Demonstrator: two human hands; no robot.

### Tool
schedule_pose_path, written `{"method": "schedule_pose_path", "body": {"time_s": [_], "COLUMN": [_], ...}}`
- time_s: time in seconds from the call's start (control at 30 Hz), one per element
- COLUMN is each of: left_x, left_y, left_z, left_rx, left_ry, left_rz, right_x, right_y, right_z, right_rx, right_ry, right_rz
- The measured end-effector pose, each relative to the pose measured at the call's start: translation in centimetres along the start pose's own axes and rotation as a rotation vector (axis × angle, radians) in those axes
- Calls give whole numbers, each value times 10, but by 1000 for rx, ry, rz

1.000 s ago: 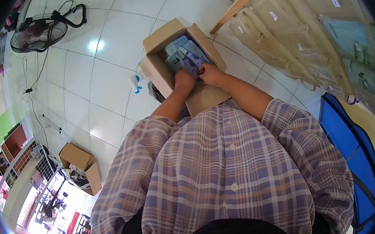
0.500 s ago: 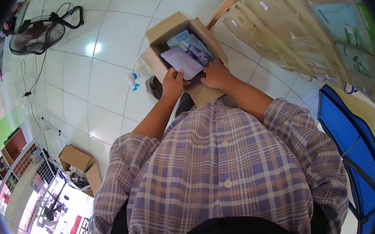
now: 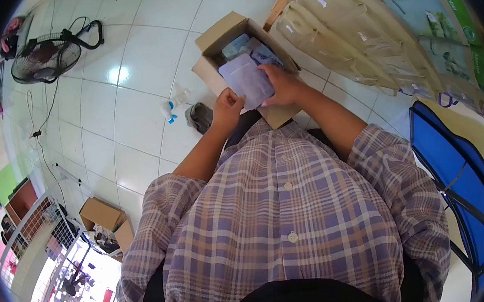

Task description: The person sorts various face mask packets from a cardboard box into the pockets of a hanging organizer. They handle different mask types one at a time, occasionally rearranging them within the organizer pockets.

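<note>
A flat light-purple packet (image 3: 247, 81) is held over an open cardboard box (image 3: 223, 34). My left hand (image 3: 228, 107) pinches its lower left edge with closed fingers. Along the packet's right side, my right hand (image 3: 280, 85) grips it between thumb and fingers. Blue and patterned packets (image 3: 262, 51) lie inside the box behind the purple one, which hides part of them.
Tan hanging pockets (image 3: 352, 32) slope along the right, with a blue folded item (image 3: 457, 172) below. A black fan (image 3: 47, 57) stands on the tiled floor at upper left. White-and-blue bottles (image 3: 168, 111) lie left of the box; another open carton (image 3: 102, 214) is at lower left.
The purple packet has risen and turned more upright. My right hand has moved from the box's inside to the packet's right edge. The view has shifted slightly.
</note>
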State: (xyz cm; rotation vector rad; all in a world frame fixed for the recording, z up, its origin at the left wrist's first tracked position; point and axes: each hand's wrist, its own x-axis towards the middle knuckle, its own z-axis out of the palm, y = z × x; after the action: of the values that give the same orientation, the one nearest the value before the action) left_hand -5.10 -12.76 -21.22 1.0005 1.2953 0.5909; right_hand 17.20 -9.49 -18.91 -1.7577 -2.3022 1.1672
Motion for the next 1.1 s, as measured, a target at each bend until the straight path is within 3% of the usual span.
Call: {"method": "schedule_pose_path", "body": {"time_s": [0.07, 0.17, 0.2, 0.27, 0.3, 0.37, 0.5, 0.57, 0.6, 0.67, 0.83, 0.9, 0.93, 1.0, 1.03, 1.1], "left_x": [-3, 0, 1, 4, 4, 2, -4, -5, -5, -6, -20, -24, -25, -26, -26, -27], "left_y": [11, 18, 20, 24, 29, 38, 42, 38, 34, 28, 38, 43, 42, 36, 33, 31], "left_z": [1, -1, -1, -2, -2, -4, -9, -12, -14, -19, -30, -34, -35, -36, -35, -32], "left_rx": [-86, -252, -330, -403, -475, -547, -733, -742, -749, -781, -904, -949, -946, -805, -802, -534], "left_ry": [3, -4, -22, -39, -60, -110, -290, -316, -339, -347, -310, -343, -347, -301, -303, -292], "left_rz": [14, 25, 27, 14, -4, -30, -61, -69, -74, -58, -92, -129, -130, -178, -178, -371], "right_x": [-2, -6, -4, 4, 5, 5, -1, -2, -2, 1, -1, -6, -9, -15, -18, -23], "right_y": [-9, -37, -36, -34, -34, -31, -22, -13, -13, -15, -13, -19, -22, -27, -31, -36], "right_z": [18, 6, 11, 18, 16, 10, 1, 4, 4, 4, 5, 0, -5, -12, -13, -10], "right_rx": [430, 522, 521, 828, 829, 1127, 1172, 1606, 1605, 1699, 1642, 1665, 1668, 1874, 1875, 1158], "right_ry": [23, -151, -153, -201, -203, -306, -396, -408, -408, -119, -176, -216, -212, -394, -392, -216], "right_rz": [-28, 138, 136, 16, 12, 32, 114, 233, 235, 538, 592, 720, 719, 437, 435, 419]}}
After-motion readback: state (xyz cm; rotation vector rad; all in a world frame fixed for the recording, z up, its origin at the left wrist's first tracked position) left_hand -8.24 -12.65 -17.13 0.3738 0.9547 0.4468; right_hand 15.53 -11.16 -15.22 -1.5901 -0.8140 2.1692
